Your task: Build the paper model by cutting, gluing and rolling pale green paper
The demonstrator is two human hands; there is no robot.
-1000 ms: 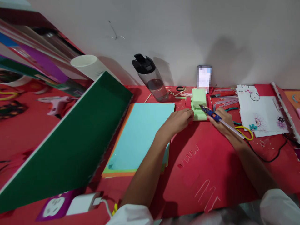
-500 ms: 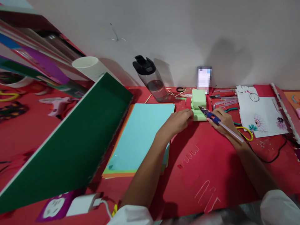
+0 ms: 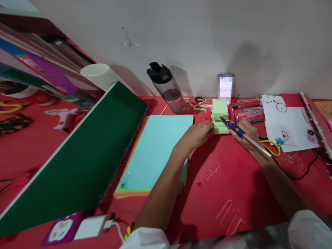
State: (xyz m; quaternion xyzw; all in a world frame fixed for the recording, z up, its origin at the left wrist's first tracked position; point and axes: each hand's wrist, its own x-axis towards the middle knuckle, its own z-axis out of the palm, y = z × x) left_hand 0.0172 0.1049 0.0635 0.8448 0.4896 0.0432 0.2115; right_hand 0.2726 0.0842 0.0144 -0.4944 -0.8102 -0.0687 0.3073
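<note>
My right hand (image 3: 246, 133) is closed around a blue hot glue gun (image 3: 234, 128), with a long clear glue stick (image 3: 259, 145) jutting from its back over my wrist. The gun's dark, stained nozzle touches or nearly touches a light green paper model (image 3: 221, 129), just below the block (image 3: 220, 109) on its top. Fingers of my left hand (image 3: 201, 134) are bent and pressed together at the model's left edge, gripping it; the fingertips are partly hidden. Red strips show at both sides of the model.
Coloured paper sheets (image 3: 160, 145) lie left of my arm, beside a leaning green board (image 3: 85, 166). Behind stand a water bottle (image 3: 171, 91) and a lit phone (image 3: 225, 88). To the right are yellow-handled scissors (image 3: 275, 147), pliers (image 3: 256, 121), and a black cord (image 3: 295, 178).
The glue gun's rear end and stick have shifted slightly right and down, while its nozzle keeps its place. My left hand and the green model look unmoved.
</note>
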